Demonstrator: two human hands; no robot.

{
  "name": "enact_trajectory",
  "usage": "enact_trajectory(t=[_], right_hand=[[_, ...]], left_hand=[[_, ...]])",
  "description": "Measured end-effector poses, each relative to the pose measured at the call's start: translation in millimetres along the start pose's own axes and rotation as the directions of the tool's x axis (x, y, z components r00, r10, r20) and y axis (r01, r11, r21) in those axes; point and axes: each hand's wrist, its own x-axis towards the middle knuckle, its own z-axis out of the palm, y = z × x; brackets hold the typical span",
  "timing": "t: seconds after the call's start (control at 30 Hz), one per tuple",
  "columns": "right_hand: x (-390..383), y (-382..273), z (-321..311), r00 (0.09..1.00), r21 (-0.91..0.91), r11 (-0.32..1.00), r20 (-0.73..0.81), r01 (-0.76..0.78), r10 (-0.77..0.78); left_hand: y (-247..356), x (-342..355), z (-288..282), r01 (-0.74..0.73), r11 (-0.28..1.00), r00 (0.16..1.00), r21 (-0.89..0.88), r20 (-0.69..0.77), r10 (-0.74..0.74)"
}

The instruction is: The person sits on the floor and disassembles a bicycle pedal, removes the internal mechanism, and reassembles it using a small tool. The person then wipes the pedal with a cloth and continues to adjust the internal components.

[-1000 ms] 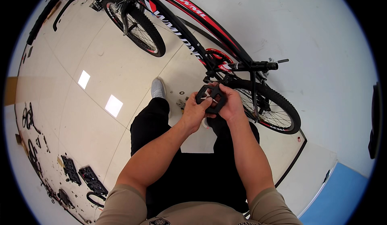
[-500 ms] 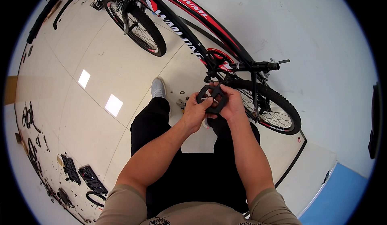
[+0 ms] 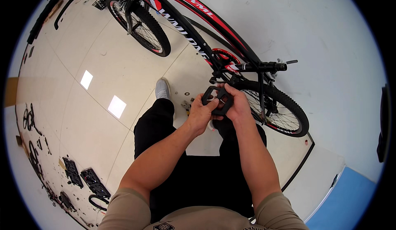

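Observation:
Between my hands is a black bicycle pedal [image 3: 211, 93] with an open cage frame. My left hand [image 3: 201, 113] grips its left side, the thumb laid across the middle. On the other side my right hand [image 3: 238, 103] closes round the right edge, fingers partly hidden behind it. Just beyond stands a black, red and white bicycle [image 3: 194, 36], its red chainring [image 3: 226, 56] close above the pedal. The rear wheel [image 3: 284, 110] lies to the right of my right hand.
Pliers [image 3: 186, 106] and small rings [image 3: 187, 94] lie on the tiled floor by my grey shoe [image 3: 162, 89]. Black tool cases [image 3: 95, 183] and scattered bike parts are at the lower left. The bicycle's front wheel [image 3: 144, 30] stands far left of my hands; a white wall rises behind the bicycle.
Both hands keep hold of the pedal in nearly the same place. My right fingers have shifted slightly on its upper edge.

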Motion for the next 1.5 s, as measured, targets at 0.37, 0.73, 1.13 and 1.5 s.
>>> enact_trajectory(t=[0.37,0.73,1.13,1.5], right_hand=[[-6.1,-0.9,10.7,0.999,0.054,0.998,-0.044,-0.015,0.018],[-9.7,-3.0,13.9,0.999,0.106,0.994,-0.034,-0.024,0.028],[-3.4,-2.1,9.7,0.998,0.060,0.998,-0.046,-0.031,0.034],[11.9,5.3,-7.7,0.999,-0.007,1.000,-0.038,-0.015,0.015]], left_hand=[[-0.4,1.2,-1.4,-0.006,1.000,1.000,0.006,-0.010,0.006],[-0.3,2.6,-2.9,0.006,1.000,1.000,0.009,-0.003,-0.006],[-0.7,3.3,-2.2,0.000,1.000,1.000,0.011,-0.005,0.000],[2.0,0.6,0.9,0.006,1.000,1.000,0.002,-0.008,-0.006]])
